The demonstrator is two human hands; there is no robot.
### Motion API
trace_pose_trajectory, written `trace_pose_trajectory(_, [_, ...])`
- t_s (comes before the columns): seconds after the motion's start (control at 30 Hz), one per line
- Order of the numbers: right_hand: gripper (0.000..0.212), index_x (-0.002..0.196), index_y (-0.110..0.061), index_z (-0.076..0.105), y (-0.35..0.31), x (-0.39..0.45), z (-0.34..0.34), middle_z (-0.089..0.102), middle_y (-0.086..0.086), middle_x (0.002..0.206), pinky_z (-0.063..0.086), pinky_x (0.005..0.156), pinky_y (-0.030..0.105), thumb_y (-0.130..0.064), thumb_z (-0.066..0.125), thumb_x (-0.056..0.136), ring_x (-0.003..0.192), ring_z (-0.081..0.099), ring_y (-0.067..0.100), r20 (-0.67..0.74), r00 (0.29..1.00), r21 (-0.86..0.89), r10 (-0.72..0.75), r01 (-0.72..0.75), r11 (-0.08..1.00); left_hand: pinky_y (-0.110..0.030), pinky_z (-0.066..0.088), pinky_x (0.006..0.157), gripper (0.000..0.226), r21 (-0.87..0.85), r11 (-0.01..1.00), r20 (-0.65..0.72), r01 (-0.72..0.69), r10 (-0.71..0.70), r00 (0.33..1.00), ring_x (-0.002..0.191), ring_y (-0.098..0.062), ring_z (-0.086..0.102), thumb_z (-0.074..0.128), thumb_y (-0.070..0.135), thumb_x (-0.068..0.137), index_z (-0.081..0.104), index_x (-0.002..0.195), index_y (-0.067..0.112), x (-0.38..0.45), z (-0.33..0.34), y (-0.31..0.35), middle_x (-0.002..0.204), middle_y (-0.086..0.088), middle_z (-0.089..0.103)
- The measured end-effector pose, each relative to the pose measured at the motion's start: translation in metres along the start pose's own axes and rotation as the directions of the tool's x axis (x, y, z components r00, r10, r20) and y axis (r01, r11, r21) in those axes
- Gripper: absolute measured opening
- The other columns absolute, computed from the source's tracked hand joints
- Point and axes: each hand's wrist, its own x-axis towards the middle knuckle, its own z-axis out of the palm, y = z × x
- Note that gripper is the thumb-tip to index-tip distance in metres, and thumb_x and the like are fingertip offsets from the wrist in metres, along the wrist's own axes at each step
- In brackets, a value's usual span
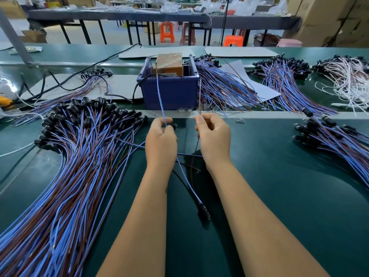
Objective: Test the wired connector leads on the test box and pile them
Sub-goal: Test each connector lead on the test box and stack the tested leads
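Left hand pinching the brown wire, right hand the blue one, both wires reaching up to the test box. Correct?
Swapped. In the head view the left hand pinches the blue wire and the right hand the brown wire; both reach up to the test box.

At centre, the left hand (161, 140) pinches a thin blue wire (161, 100) and the right hand (214, 138) a brown wire (200, 96), both reaching toward 12 o'clock to the blue plastic test box (169, 90); a black connector (204, 211) lies at 6 o'clock on the green table (279, 176); a large pile of blue-and-brown leads (69, 166) spreads at 9 o'clock

Blue and brown wired leads (83, 168) with black connectors on a dark green table (279, 186); a dark blue bin (169, 92) holds an orange box (168, 63)
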Motion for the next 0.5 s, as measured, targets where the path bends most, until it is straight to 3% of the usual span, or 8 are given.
trace_pose_trajectory(0.17, [0.01,0.094,-0.025,0.065,0.0017,-0.0025,0.0022,0.059,-0.008,0.07,0.047,0.065,0.023,-0.018,0.058,0.095,0.065,0.052,0.007,0.052,0.994,-0.081,-0.095,0.099,0.992,-0.038,0.043,0.061,0.022,0.006,1.0,-0.064,0.009,-0.009,0.998,0.056,-0.015,0.042,0.041,0.024,0.098,0.055,0.081,0.026,0.0005,-0.0025,0.0018,0.057,0.008,0.045])
trace_pose_trajectory(0.5, [0.009,0.095,-0.025,0.066,0.0088,0.0008,0.0033,0.053,-0.01,0.062,0.041,0.058,0.028,-0.02,0.059,0.095,0.054,0.044,0.002,0.125,0.989,-0.173,-0.081,0.102,0.98,-0.038,0.041,0.061,0.022,0.012,1.0,-0.082,-0.018,0.019,0.996,0.061,-0.018,0.047,0.043,0.025,0.097,0.059,0.081,0.024,-0.0001,-0.0065,0.0041,0.062,0.002,0.051])
